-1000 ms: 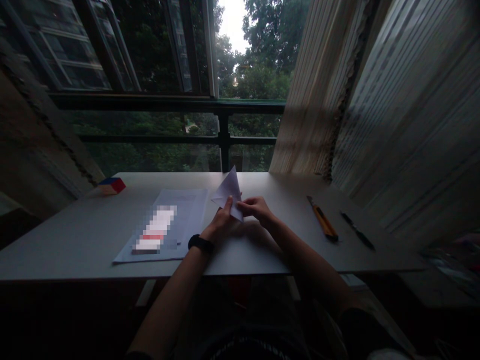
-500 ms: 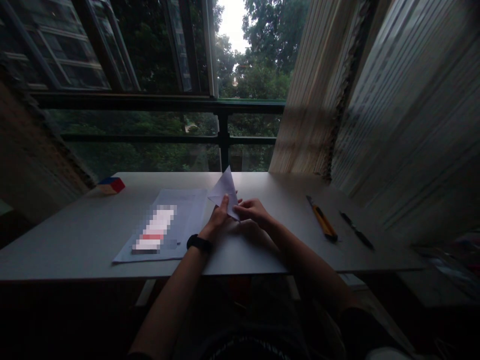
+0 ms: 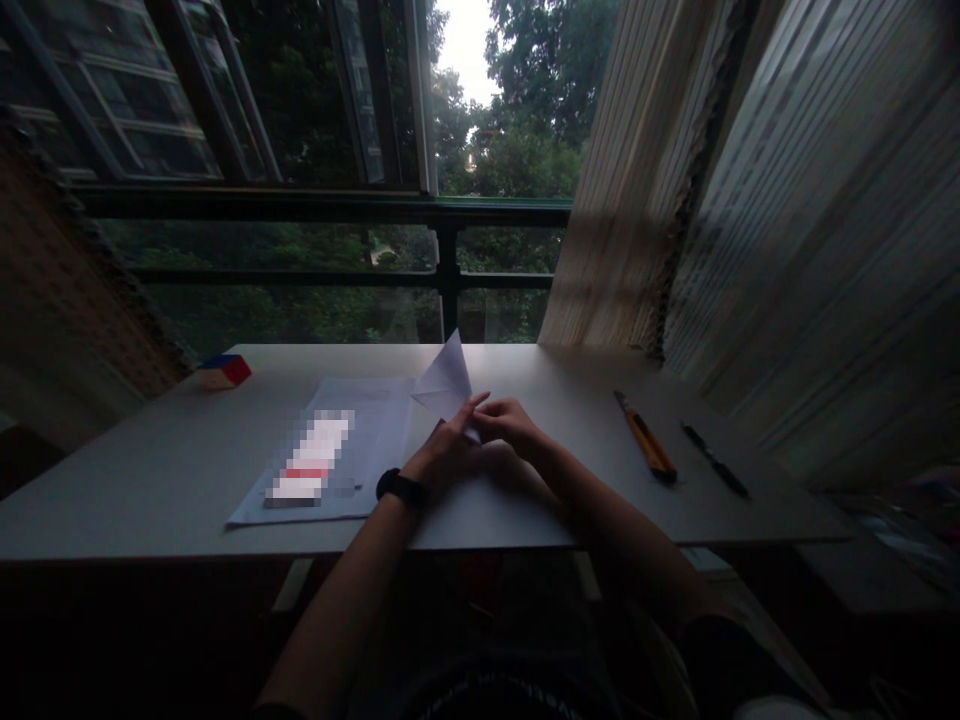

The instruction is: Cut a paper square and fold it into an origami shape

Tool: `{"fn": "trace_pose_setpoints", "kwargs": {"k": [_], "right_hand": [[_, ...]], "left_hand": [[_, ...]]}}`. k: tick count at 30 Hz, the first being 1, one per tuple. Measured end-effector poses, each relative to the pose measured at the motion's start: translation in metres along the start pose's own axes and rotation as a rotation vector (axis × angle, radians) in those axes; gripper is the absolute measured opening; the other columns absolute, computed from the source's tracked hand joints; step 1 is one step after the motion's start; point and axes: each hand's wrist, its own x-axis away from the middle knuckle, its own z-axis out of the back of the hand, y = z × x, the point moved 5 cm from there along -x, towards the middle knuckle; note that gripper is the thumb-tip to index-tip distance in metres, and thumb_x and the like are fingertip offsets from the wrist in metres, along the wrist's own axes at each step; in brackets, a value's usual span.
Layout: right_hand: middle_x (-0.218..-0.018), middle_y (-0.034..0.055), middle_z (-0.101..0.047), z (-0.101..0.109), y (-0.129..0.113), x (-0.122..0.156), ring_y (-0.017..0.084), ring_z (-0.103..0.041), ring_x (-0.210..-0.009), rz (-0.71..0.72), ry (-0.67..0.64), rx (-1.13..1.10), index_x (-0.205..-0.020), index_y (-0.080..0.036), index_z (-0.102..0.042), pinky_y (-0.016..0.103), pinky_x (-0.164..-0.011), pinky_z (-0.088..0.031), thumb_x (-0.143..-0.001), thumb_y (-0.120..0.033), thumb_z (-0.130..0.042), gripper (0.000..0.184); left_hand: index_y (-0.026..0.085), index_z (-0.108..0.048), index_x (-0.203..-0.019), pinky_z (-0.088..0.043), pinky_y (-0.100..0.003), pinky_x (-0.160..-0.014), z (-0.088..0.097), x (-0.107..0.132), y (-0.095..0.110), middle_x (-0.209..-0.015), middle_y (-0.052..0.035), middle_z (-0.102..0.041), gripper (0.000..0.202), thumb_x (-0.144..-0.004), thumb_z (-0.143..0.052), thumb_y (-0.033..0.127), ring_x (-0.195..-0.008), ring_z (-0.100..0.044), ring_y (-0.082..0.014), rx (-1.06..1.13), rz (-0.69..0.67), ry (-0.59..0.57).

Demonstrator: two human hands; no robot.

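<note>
A white sheet of paper folded to a pointed, triangular shape (image 3: 444,380) stands up between my hands, just above the table. My right hand (image 3: 511,422) pinches its lower right edge, thumb and fingers closed together. At the lower part of the paper is my left hand (image 3: 448,445), wearing a black wristband, with one finger reaching across the front toward the right fingertips. Its other fingers are partly hidden, and they appear closed on the paper's bottom.
On the white table (image 3: 165,480) lie flat paper sheets (image 3: 375,430) with a blurred-out item on them. A coloured cube (image 3: 225,371) sits far left. To the right are a yellow utility knife (image 3: 645,438) and a dark pen (image 3: 715,460). Curtains hang at both sides.
My left thumb no longer lies up along the paper's face; that hand has turned and one finger now points right across it. My right hand stays pinching the edge.
</note>
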Motion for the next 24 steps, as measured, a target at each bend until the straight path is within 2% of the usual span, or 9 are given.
{"fn": "trace_pose_setpoints", "kwargs": {"k": [7,15,20,24], "right_hand": [[-0.044,-0.0038,-0.045,-0.005,-0.001,0.002,0.005,-0.039,-0.041,0.008,-0.024,0.042,-0.051,-0.011,-0.056,0.02,-0.043,-0.029,-0.058,-0.051,-0.068,0.042],[-0.042,-0.0029,-0.047,-0.005,0.005,0.0,0.007,-0.044,-0.039,-0.048,-0.016,0.008,-0.051,-0.011,-0.058,0.02,-0.042,-0.034,-0.054,-0.049,-0.071,0.04],[-0.049,0.0031,-0.057,-0.006,0.007,0.001,0.011,-0.053,-0.046,-0.079,-0.036,0.025,-0.058,-0.009,-0.064,0.023,-0.046,-0.04,-0.055,-0.049,-0.071,0.041],[-0.044,-0.001,-0.05,-0.006,0.008,0.001,0.008,-0.047,-0.041,-0.043,-0.066,-0.007,-0.052,-0.01,-0.059,0.021,-0.045,-0.037,-0.057,-0.044,-0.071,0.037]], "left_hand": [[0.016,-0.057,-0.114,-0.047,-0.032,-0.073,-0.002,-0.01,-0.006,-0.101,-0.0113,-0.065,0.052,-0.077,-0.048,0.053,-0.088,-0.061,-0.0237,0.007,0.033,-0.043],[0.015,-0.059,-0.109,-0.048,-0.029,-0.063,0.002,-0.011,-0.009,-0.103,-0.0119,-0.064,0.051,-0.078,-0.047,0.053,-0.083,-0.061,-0.0229,-0.038,0.032,-0.026],[0.013,-0.063,-0.1,-0.047,-0.026,-0.061,-0.001,-0.008,-0.002,-0.096,-0.0115,-0.065,0.045,-0.079,-0.046,0.049,-0.078,-0.061,-0.0202,-0.032,0.018,0.031],[0.016,-0.064,-0.098,-0.046,-0.025,-0.055,0.0,0.002,0.002,-0.094,-0.0093,-0.065,0.041,-0.074,-0.054,0.047,-0.074,-0.061,-0.0198,-0.05,0.045,0.029]]}}
